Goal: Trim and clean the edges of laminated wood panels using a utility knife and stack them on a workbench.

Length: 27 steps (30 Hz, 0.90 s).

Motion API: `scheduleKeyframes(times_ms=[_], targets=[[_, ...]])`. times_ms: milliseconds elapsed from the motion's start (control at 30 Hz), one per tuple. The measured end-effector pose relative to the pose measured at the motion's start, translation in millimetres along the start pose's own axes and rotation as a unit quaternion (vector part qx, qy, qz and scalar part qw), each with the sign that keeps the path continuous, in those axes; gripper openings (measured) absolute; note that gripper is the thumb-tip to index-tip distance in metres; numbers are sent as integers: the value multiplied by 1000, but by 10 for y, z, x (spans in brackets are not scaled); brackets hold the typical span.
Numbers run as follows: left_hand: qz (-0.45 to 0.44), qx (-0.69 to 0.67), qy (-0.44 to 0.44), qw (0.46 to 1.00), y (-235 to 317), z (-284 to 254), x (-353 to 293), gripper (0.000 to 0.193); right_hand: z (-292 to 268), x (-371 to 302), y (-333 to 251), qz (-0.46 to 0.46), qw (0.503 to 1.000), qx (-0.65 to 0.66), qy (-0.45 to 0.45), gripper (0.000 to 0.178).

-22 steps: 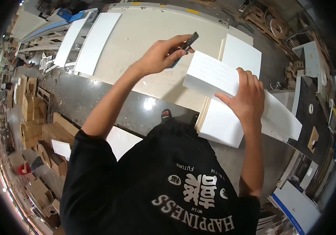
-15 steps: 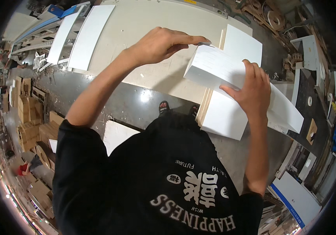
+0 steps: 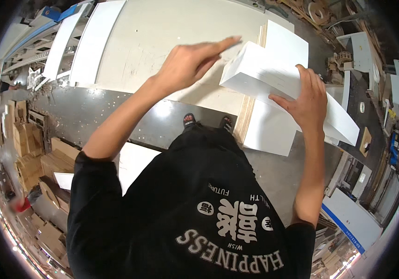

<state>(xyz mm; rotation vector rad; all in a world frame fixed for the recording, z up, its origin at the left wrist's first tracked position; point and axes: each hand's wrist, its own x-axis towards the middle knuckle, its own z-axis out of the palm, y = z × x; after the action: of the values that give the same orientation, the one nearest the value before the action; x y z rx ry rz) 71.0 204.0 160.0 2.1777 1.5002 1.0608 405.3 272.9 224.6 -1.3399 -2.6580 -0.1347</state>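
Observation:
A stack of long white boards lies crosswise over another pile of white panels, whose layered light-brown edges show. My right hand grips the upper stack, thumb against its near side and fingers over the top. Just left of the stack's end, my left hand hovers above the workbench, fingers pinched together. A small, thin, grey flat piece shows at its fingertips; blur hides its exact kind. The fingertips are apart from the boards.
The pale workbench carries the boards. Two long white panels lie at the far left, beside a rack. Cardboard boxes stand on the left floor. A white panel with a blue edge leans at the lower right.
My left hand has come away from the end of the board stack, moving slightly left. My right hand keeps its hold on the stack. The whole view has shifted a little.

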Motion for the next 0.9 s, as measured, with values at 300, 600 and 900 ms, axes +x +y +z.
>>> scheduleKeyframes(times_ms=[300,600,900], targets=[[134,117,-98,979,82,-93,-248,82,-9,10,-61,6,1000,21,2,100],[-55,105,-105,987,-1153,926,-690,73,-41,-21,-30,19,999,6,25,93],[-149,-255,-142,945,-555,1023,-41,102,71,-22,53,-11,997,64,48,95]])
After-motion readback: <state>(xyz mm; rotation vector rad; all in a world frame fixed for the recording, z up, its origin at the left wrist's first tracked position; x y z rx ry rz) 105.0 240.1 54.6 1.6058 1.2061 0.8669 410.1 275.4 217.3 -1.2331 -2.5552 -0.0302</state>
